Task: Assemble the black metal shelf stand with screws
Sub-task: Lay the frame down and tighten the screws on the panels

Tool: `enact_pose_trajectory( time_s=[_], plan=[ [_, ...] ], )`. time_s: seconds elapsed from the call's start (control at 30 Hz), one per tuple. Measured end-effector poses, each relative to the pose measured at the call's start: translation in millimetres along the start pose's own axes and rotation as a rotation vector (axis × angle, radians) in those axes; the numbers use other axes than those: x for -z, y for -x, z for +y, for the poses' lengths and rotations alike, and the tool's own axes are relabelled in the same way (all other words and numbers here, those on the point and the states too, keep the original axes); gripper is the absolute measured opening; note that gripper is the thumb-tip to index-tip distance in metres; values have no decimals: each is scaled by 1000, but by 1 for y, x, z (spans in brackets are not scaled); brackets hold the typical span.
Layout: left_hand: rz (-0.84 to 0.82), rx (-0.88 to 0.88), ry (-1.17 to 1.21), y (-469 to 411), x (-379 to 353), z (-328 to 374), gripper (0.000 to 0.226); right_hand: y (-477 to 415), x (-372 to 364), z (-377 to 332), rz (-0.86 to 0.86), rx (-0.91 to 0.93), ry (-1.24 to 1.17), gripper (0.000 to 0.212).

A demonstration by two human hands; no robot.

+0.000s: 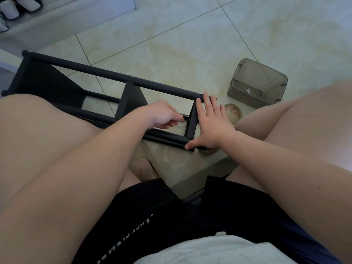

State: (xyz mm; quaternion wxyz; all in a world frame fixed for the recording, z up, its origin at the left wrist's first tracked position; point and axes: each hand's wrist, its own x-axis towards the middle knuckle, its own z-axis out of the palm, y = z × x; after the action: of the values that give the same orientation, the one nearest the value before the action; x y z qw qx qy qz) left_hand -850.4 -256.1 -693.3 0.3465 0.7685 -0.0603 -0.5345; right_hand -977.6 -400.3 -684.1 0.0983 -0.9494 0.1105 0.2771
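Note:
The black metal shelf stand [106, 73] lies on its side on the tiled floor between my knees, two long tubes joined by short crossbars. My left hand [163, 115] reaches inside the frame and pinches a small silvery screw or tool [180, 120] against the right end crossbar [192, 122]. My right hand [208, 122] lies flat with spread, straight fingers over that end of the frame, fingertips on the far tube and thumb on the near tube. Screw heads show on the far tube [131, 75].
A translucent grey plastic container [259, 82] with a small white wrench shape on it stands on the floor to the right. My sandalled foot [233, 113] sits just beyond my right hand. Shoes on a low white ledge [11, 10] are at the top left.

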Motion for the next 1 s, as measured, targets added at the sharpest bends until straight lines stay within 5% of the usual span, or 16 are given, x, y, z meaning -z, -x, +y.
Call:
enact_pose_trajectory(
  time_s=[0.37, 0.7, 1.0],
  plan=[
    [-243, 51, -331, -45, 10, 23, 7, -3, 1, 0, 22, 7, 143, 156],
    [-501, 231, -288, -64, 2, 16, 7, -4, 10, -4, -22, 20, 162, 155],
    [-642, 249, -315, -75, -8, 16, 33, -4, 12, -9, -36, 16, 159, 156]
  ],
)
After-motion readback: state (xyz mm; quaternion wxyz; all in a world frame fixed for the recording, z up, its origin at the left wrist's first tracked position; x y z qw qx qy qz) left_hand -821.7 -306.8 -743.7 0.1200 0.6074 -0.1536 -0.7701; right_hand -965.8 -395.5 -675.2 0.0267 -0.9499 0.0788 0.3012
